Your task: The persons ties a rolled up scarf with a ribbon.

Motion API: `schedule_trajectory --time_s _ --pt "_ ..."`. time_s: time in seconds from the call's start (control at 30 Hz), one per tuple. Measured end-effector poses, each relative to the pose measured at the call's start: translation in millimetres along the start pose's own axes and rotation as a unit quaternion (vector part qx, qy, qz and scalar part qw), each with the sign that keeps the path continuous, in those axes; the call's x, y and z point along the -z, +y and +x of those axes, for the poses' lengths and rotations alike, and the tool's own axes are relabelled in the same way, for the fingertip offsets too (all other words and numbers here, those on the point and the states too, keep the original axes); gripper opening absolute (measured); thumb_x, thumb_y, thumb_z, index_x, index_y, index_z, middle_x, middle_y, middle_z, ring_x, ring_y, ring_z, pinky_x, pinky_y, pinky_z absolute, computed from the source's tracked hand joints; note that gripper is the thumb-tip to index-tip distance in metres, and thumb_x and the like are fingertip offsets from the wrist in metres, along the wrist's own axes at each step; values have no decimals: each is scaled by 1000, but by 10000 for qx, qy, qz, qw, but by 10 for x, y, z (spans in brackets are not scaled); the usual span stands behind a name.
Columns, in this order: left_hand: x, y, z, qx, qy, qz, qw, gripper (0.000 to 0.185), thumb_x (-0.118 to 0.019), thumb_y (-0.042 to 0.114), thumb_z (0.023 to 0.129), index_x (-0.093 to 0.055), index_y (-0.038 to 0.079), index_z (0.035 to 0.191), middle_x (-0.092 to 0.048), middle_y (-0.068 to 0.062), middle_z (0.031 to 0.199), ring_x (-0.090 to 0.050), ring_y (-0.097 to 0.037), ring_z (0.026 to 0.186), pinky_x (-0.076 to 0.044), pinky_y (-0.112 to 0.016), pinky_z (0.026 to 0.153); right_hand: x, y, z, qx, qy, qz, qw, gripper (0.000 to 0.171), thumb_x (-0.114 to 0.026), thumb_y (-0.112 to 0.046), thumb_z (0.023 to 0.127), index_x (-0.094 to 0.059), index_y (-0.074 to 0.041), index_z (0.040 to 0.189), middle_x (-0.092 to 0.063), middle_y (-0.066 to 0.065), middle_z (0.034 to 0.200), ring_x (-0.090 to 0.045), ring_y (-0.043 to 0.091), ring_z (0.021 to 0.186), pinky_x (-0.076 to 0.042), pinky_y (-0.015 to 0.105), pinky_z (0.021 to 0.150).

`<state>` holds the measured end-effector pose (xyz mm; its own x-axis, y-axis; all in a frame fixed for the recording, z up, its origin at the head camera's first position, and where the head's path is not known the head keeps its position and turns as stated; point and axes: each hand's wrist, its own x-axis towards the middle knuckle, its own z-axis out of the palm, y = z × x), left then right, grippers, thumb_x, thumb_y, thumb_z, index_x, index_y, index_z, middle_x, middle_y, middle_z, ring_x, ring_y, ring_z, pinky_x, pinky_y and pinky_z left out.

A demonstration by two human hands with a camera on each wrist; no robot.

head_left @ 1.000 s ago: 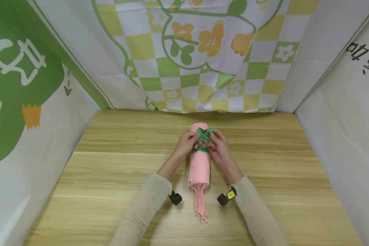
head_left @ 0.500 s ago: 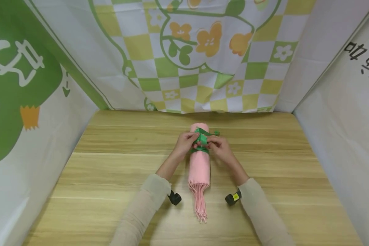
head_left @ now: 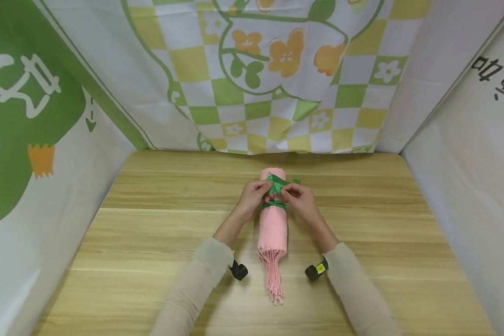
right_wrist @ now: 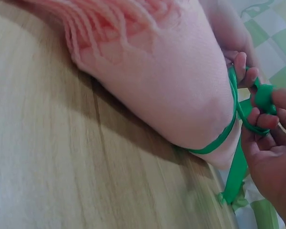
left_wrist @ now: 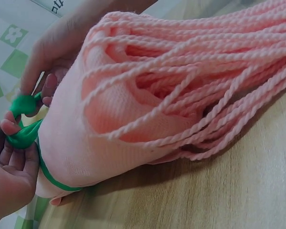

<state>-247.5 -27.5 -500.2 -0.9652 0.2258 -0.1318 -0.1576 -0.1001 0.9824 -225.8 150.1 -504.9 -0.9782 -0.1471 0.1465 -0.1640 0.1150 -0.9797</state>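
A rolled pink scarf (head_left: pixel 272 228) lies lengthwise on the wooden table, its twisted fringe (head_left: pixel 273 277) pointing toward me. Round its middle runs a green ribbon (right_wrist: pixel 214 141), with loops of it raised above the roll. My left hand (head_left: pixel 251 196) pinches the ribbon between thumb and fingers at the roll's left side. From the other side my right hand (head_left: pixel 302 200) pinches another part of the ribbon, fingers curled. One loose ribbon end (right_wrist: pixel 234 179) hangs down past the roll in the right wrist view. Fingers partly cover the crossing of the loops.
The wooden table (head_left: pixel 172 242) spreads out on both sides of the roll. A checked, flowered cloth (head_left: pixel 285 107) hangs along its back edge. Printed white panels stand at left and right. Each wrist carries a small black camera (head_left: pixel 238 269).
My right hand let its upper ribbon part fall to the right, shifted outward and lower, then came slightly back in with the loop. The left hand stays nearly still, holding the ribbon.
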Motion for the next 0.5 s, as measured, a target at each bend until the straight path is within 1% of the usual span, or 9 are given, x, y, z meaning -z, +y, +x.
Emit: schedule_trajectory --time_s 0.1,0.13,0.17,0.23,0.33,0.4,0.5 --pt "5 8 -9 -32 18 -27 10000 26 -55 13 103 -67 3 82 -58 1 66 -49 -6 57 -43 -16 54 -10 5 15 -213 -6 -186 9996 23 -67 3 89 -53 8 108 -65 20 105 -64 11 93 -54 17 80" --pt "4 11 -12 -29 6 -41 10000 25 -55 13 103 -67 3 83 -59 1 66 -49 -6 57 -43 -16 54 -14 7 21 -254 7 -234 9994 26 -66 5 87 -51 6 109 -64 20 105 -64 12 93 -54 17 80" --pt "3 15 -17 -23 -15 -70 10000 25 -55 13 103 -67 2 84 -59 1 66 -49 -6 57 -43 -15 54 -16 8 27 -276 21 -267 9993 29 -66 6 86 -50 4 110 -64 19 105 -65 13 91 -54 16 79" --pt "2 20 -24 -25 -52 -103 9999 25 -55 13 103 -68 2 85 -59 1 66 -49 -5 57 -43 -15 54 -25 10 36 -267 -16 -304 9992 31 -64 9 84 -51 5 112 -60 17 103 -66 15 84 -54 17 72" --pt "-2 27 -36 -37 -86 -191 9998 25 -56 13 102 -68 3 83 -59 1 65 -49 -5 56 -43 -15 54 -46 1 45 -261 -36 -442 9987 30 -62 11 82 -57 6 111 -56 14 98 -64 15 70 -52 17 60" --pt "-3 25 -41 -64 -71 -230 9997 26 -56 12 102 -67 4 80 -59 1 65 -50 -5 56 -44 -15 53 -63 -1 53 -277 16 -646 9975 29 -61 11 81 -60 6 110 -56 14 96 -62 15 65 -50 17 56" --pt "-10 17 -45 -103 -35 -279 9996 28 -56 12 102 -66 5 77 -60 1 65 -51 -5 57 -44 -15 53 -100 -1 73 -282 275 -1150 9926 28 -61 9 78 -62 4 106 -60 16 96 -62 15 71 -50 17 60"
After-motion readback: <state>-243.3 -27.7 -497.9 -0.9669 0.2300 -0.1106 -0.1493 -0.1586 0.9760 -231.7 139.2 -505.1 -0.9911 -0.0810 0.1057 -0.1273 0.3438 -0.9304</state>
